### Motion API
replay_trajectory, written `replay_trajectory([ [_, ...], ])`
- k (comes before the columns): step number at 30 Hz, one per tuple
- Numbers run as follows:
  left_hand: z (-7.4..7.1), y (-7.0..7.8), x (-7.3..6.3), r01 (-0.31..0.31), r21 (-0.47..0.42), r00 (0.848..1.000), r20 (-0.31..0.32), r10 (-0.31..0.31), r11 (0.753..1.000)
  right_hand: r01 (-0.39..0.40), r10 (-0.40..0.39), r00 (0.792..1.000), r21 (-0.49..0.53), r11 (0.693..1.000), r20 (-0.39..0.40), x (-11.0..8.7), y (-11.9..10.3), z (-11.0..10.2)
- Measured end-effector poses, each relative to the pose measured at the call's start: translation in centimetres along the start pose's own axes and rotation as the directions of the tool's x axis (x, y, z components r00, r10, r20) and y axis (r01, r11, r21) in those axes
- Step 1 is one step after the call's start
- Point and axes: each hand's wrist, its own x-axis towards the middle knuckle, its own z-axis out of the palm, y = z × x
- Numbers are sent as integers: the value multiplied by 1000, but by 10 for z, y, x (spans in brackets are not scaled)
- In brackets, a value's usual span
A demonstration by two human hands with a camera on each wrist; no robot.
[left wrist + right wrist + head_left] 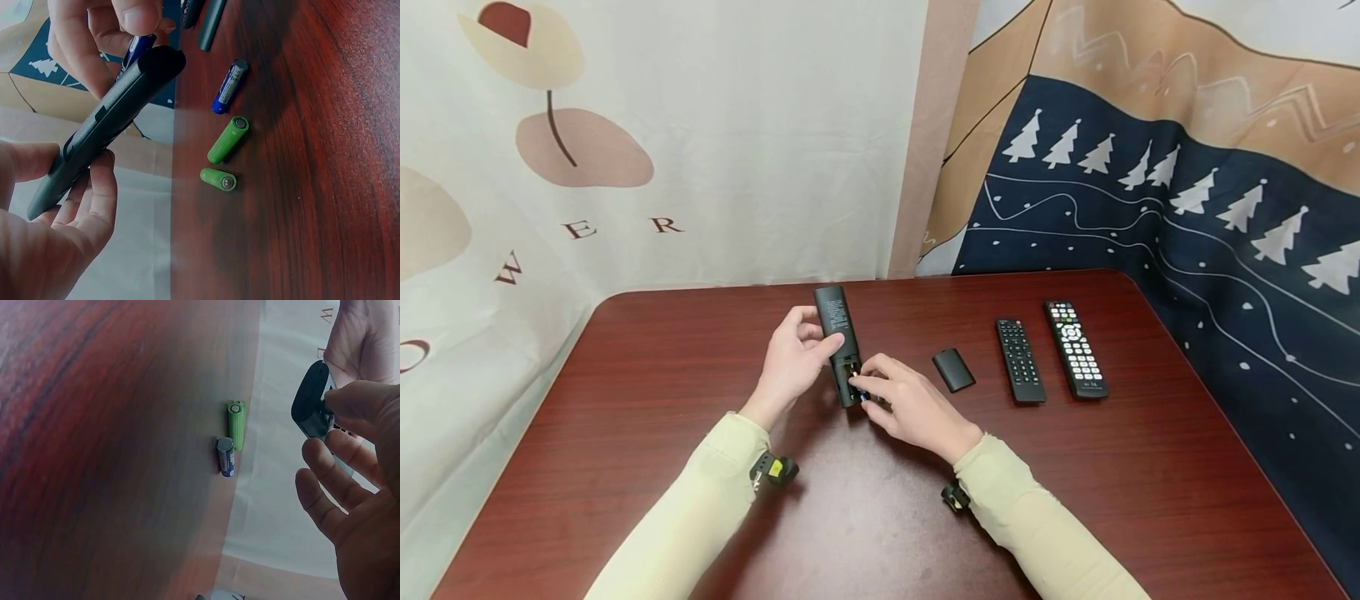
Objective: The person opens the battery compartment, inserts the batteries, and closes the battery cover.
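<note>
Left hand (788, 360) has the remote (839, 318) gripped above the bench (857, 508), right hand (912, 406) pinching a blue battery (139, 45) at its open bay (852, 370). I'd keep that hold steady and slant the battery gently so nothing bends.

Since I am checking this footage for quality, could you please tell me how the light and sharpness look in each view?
Head view: bright, with pale glare on the table and a soft shadow beside the left sleeve; left wrist view: dimmer, the remote mostly dark, the green batteries fairly clear; right wrist view: dim and hazy, the table's wood grain soft.
</note>
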Motion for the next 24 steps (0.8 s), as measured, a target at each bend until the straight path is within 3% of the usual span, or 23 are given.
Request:
replay_trajectory([
  [16,1,1,0,10,9,1000,5,-10,1000,-30,30,999,7,1000,-23,0,1,0],
  [24,2,1,0,2,7,1000,6,-2,1000,-93,99,994,123,988,-41,-2,5,4],
])
